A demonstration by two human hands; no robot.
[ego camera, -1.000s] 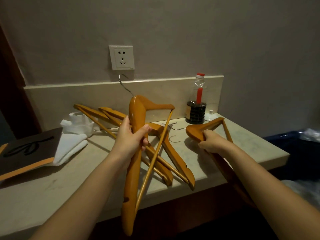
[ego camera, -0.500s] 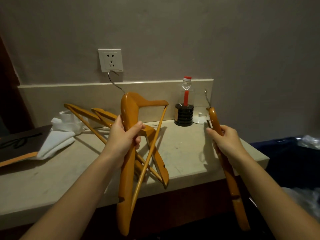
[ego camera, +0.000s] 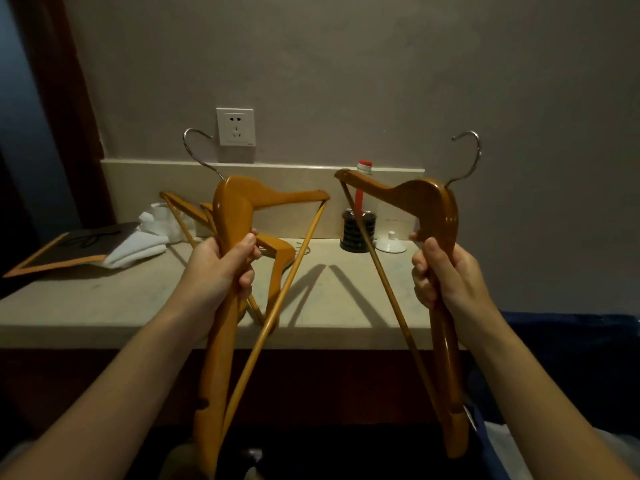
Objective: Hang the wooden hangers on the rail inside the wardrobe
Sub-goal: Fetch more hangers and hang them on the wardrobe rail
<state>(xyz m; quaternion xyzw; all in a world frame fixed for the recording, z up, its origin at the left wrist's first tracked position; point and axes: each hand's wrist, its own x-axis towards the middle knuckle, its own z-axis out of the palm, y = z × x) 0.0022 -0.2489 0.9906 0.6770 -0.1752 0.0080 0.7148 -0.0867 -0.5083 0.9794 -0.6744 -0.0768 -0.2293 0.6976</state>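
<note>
L hand (ego camera: 225,268) gripped one wooden hanger (ego camera: 239,216), R hand (ego camera: 445,275) another hanger (ego camera: 429,202), both tilted, hooks up. Prob. two more hangers (ego camera: 277,258) lay on counter (ego camera: 329,306) behind L hand.

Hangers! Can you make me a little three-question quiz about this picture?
1. True or false: each hand holds one wooden hanger.
2. What hangs on the wall between the two metal hooks?
3. Which is on the counter? A) teddy bear B) red-capped bottle C) shoe

Key:
1. True: the left hand grips the left hanger, the right hand grips the right hanger.
2. A white power socket.
3. B, the bottle on the counter.
</note>
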